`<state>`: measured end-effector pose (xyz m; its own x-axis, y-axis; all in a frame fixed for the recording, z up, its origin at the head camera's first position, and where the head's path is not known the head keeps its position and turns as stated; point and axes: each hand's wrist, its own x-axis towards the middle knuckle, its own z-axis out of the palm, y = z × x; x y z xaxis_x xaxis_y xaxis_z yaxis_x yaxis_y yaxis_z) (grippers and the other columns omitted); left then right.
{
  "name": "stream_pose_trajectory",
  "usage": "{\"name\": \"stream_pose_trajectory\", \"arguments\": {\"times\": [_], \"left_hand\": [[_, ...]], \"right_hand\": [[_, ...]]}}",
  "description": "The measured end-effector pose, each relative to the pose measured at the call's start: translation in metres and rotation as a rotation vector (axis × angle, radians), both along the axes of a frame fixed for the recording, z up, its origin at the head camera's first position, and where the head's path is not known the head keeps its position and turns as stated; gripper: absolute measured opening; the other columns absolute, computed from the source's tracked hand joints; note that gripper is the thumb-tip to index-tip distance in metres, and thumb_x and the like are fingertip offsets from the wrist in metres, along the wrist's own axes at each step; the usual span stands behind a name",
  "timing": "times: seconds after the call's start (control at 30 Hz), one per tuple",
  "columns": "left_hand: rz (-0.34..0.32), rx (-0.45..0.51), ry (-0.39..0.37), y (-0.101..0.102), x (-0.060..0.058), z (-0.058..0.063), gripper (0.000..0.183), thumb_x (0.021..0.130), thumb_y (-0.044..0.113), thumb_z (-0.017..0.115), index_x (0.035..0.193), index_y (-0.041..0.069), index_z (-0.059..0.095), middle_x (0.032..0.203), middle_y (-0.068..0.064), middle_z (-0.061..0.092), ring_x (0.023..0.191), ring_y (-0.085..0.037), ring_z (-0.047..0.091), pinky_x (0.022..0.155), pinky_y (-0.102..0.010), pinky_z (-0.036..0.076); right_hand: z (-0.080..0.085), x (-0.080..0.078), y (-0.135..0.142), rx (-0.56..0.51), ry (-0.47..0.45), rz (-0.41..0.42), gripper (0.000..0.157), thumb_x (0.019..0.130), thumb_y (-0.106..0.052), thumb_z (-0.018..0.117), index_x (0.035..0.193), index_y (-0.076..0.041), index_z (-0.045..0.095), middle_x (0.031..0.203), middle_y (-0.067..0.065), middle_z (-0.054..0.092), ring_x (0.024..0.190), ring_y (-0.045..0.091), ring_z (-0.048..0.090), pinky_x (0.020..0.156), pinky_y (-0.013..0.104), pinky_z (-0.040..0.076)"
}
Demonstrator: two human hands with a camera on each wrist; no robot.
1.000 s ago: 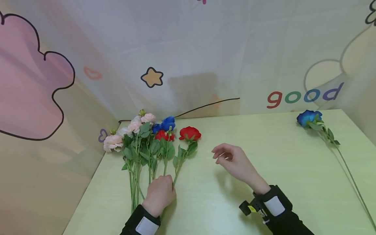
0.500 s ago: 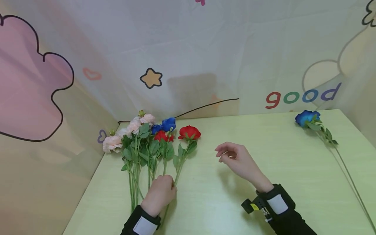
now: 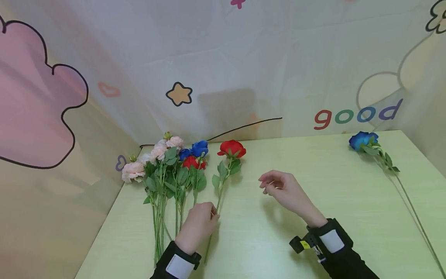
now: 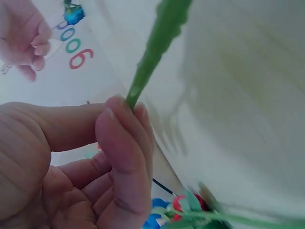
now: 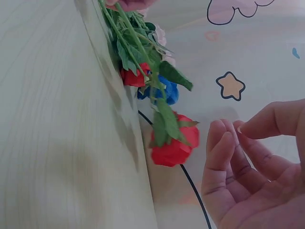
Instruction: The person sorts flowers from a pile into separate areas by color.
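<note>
Pinching the slim, smooth, plastic-looking green stem [image 3: 220,195] of a rounded, layered, fabric-like red flower [image 3: 232,148], my left hand [image 3: 198,225] is holding it over the pale-green, wood-grained bench [image 3: 258,248], just right of the leafy row of pink, blue and red flowers [image 3: 159,149]. My right hand [image 3: 283,192] is hovering apart, loosely curled, gripping nothing. I should be guiding the stem gently, avoiding snags.

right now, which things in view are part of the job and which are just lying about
Likely part of the job:
red flower, its stem pinched by the left hand
right hand, raised and holding nothing

Seemingly just lying about:
lone blue flower, far right
pink flowers and second red flower, grouped at left, though possibly part of it too
</note>
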<state>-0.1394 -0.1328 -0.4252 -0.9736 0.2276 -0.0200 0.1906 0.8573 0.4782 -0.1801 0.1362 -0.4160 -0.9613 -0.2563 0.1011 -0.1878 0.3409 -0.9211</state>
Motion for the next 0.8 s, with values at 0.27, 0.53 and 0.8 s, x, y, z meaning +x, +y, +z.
{"name": "stream_pose_trajectory", "arguments": {"times": [0.27, 0.53, 0.8], "left_hand": [[0.002, 0.134, 0.040, 0.030, -0.011, 0.004, 0.009, 0.092, 0.008, 0.070, 0.085, 0.002, 0.069, 0.072, -0.005, 0.066, 0.054, -0.008, 0.049, 0.050, -0.020, 0.039], [-0.024, 0.307, 0.040, 0.065, -0.023, 0.011, 0.009, 0.093, 0.009, 0.071, 0.093, 0.000, 0.072, 0.077, -0.007, 0.069, 0.059, -0.008, 0.057, 0.054, -0.019, 0.045], [-0.071, 0.485, -0.021, 0.083, -0.030, 0.007, 0.013, 0.094, 0.013, 0.070, 0.097, 0.001, 0.074, 0.079, -0.008, 0.072, 0.058, -0.002, 0.061, 0.054, -0.018, 0.049]], "right_hand": [[-0.001, -0.002, 0.007, -0.005, -0.026, -0.003, 0.023, 0.097, -0.004, 0.057, 0.118, 0.002, 0.066, 0.103, 0.020, 0.071, 0.085, 0.023, 0.069, 0.077, 0.027, 0.056], [-0.002, -0.006, 0.014, -0.048, -0.052, -0.037, 0.026, 0.100, -0.010, 0.058, 0.120, 0.005, 0.065, 0.107, 0.025, 0.070, 0.084, 0.014, 0.070, 0.077, 0.020, 0.056], [-0.002, -0.008, 0.019, -0.115, -0.148, -0.034, 0.037, 0.103, -0.019, 0.058, 0.128, 0.009, 0.060, 0.112, 0.027, 0.068, 0.088, 0.011, 0.070, 0.081, 0.018, 0.056]]}}
